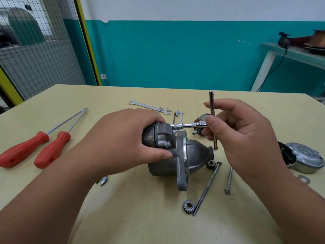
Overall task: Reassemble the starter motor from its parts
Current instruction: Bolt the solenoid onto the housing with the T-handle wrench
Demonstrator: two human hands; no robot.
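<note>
Starter housing (195, 152): sits mid-worktop (149, 217), nose cone pointing to 3 o'clock.
Left hand (123, 138): wrapped round the solenoid (163, 136) on top of the housing, bracing it.
Right hand (242, 138): pinches the T-bar (212, 103) of the socket wrench (190, 124), which reaches the solenoid's far side.
Slip risk: a tilted bar could cam the socket off; its seat is hidden.
Roll risk: hard torque may tip the housing onto the pinion gear (189, 206) and through bolts (208, 186) at 5 o'clock.

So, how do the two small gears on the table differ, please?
The nearer small steel gear lies in the open, showing a brass-coloured bore; the farther small gear looks darker, close beside the grey metal housing's nose. The nearer sits by the long bolt's tip, the farther by its head. Both are toothed pinions.
</note>
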